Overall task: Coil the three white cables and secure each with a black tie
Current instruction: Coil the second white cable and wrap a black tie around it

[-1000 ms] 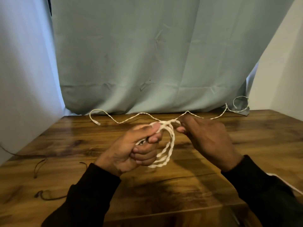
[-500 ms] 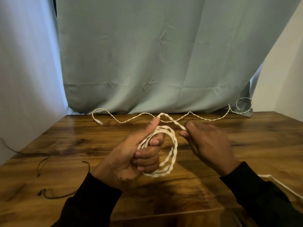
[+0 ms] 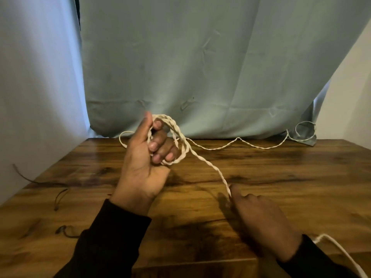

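Pale teal curtain (image 3: 200, 67) fills 12 o'clock; no readable writing anywhere. Wooden table (image 3: 261, 187) below. Left hand (image 3: 144, 163), lifted higher than half a second ago, clenches white cable (image 3: 210, 169) coil at centre. Right hand (image 3: 261, 217), pulled back to 5 o'clock, pinches strand. Black ties (image 3: 60, 199) at 8 o'clock.

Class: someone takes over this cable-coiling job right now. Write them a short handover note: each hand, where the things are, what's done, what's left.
Left hand: raised, gripping a few loops of the cable.
Right hand: low over the table, pinching the strand coming off the loops.
Loose cable trails across the table's back edge to the right.
Another white cable shows by the right sleeve.
Black ties lie at the table's left.
Done: first coil partly wound.
Left: finish winding, tie it, do the others.
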